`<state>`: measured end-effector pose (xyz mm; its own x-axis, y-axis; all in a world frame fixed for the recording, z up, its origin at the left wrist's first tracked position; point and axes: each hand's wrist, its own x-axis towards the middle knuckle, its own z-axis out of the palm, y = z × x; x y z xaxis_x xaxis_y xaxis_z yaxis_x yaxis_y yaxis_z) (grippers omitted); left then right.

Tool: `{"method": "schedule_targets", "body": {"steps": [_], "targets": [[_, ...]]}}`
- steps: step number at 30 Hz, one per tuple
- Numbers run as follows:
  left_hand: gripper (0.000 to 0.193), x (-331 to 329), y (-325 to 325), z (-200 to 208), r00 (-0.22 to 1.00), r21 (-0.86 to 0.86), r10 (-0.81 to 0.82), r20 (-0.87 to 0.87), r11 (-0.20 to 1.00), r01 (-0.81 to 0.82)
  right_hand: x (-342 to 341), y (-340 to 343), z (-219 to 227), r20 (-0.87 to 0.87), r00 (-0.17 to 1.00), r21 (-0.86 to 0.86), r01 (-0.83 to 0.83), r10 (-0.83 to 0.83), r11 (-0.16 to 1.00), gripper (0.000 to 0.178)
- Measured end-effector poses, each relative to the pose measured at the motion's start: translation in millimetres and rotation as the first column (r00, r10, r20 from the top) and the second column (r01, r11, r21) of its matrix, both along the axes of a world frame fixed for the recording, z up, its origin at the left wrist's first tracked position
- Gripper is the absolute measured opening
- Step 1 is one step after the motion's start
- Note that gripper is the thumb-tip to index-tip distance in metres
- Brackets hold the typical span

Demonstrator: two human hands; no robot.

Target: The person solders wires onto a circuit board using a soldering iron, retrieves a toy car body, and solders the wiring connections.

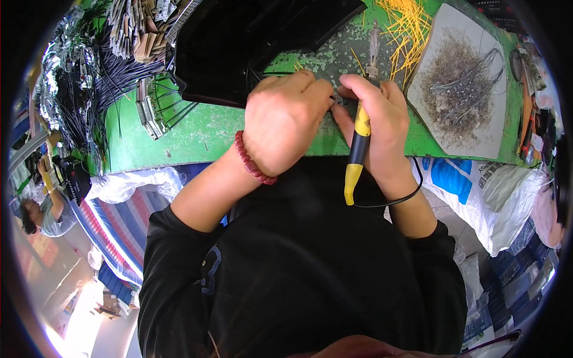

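Note:
A soldering iron [358,143] with a yellow and black handle rests in my right hand [385,122], its cord trailing past my wrist and its metal end pointing away from me. My left hand [283,116], with a red bead bracelet [248,158] at the wrist, is closed in a pinch close to the right fingertips. A tiny dark piece shows at the left fingertips, but its kind is hidden. Just beyond the left hand lies a large black tray-like thing [218,62] with a raised rim. Both hands are over the near part of the green worktable [140,152].
Yellow thin strips [409,36] are heaped beyond my right hand. A pale board [439,131] at right carries brown residue and loose wires [471,80]. Metal strips with black wires [149,110] and bundled black cables [71,101] occupy the left. Another person [51,203] is at far left.

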<state>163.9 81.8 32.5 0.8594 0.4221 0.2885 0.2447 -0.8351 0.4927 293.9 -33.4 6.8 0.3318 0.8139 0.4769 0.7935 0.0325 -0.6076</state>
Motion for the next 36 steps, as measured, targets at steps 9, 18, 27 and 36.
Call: {"method": "schedule_targets", "body": {"steps": [9, 18, 27, 36], "targets": [[0.01, 1.3, -1.0, 13.0, 1.0, -0.047, 0.024, -0.006, 0.999, -0.025, 1.2, 0.0, 0.5, -0.021, 1.0, -0.004, -0.003, 0.003, 1.0, 0.053], [0.014, 1.2, -1.1, 14.8, 0.997, -0.171, 0.043, 0.062, 0.985, -0.032, 2.1, -3.4, 0.1, -0.198, 0.98, 0.04, -0.001, 0.009, 0.999, 0.051], [0.017, 3.6, 0.7, 5.1, 0.967, -0.005, -0.036, 0.251, 0.999, 0.038, 1.4, -1.0, 13.9, -0.652, 0.749, 0.11, -0.059, 0.117, 0.992, 0.039], [0.013, 0.0, 1.5, 14.1, 0.981, -0.226, 0.02, 0.194, 0.974, 0.025, 5.3, 1.0, 12.2, -0.777, 0.61, 0.108, -0.116, 0.157, 0.987, 0.039]]}}
